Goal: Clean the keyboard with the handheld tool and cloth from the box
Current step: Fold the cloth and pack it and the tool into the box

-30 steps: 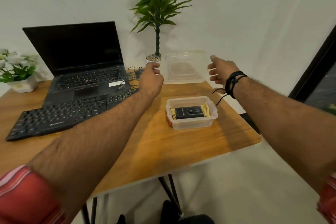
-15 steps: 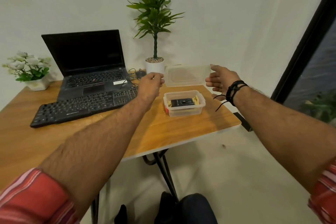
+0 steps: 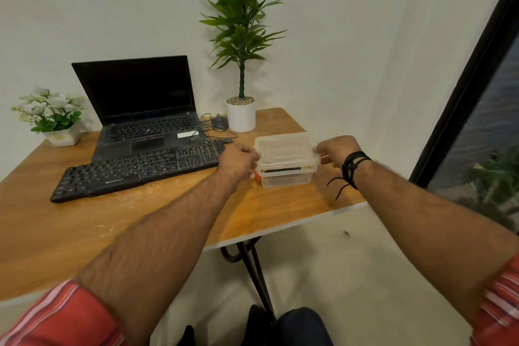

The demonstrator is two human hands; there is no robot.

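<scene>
Both the left hand (image 3: 238, 161) and right hand (image 3: 335, 150) grip the clear lid (image 3: 286, 149) over the box (image 3: 285, 175) near the table (image 3: 140, 219) edge, beside the keyboard (image 3: 137, 168); an uneven pull could tip it off.

We see a black keyboard (image 3: 140, 170) and black laptop (image 3: 140, 109) on our honey-brown wooden table (image 3: 70, 233). The box (image 3: 286, 174) is clear plastic. Our sleeves (image 3: 59, 317) are red with pale stripes.
</scene>
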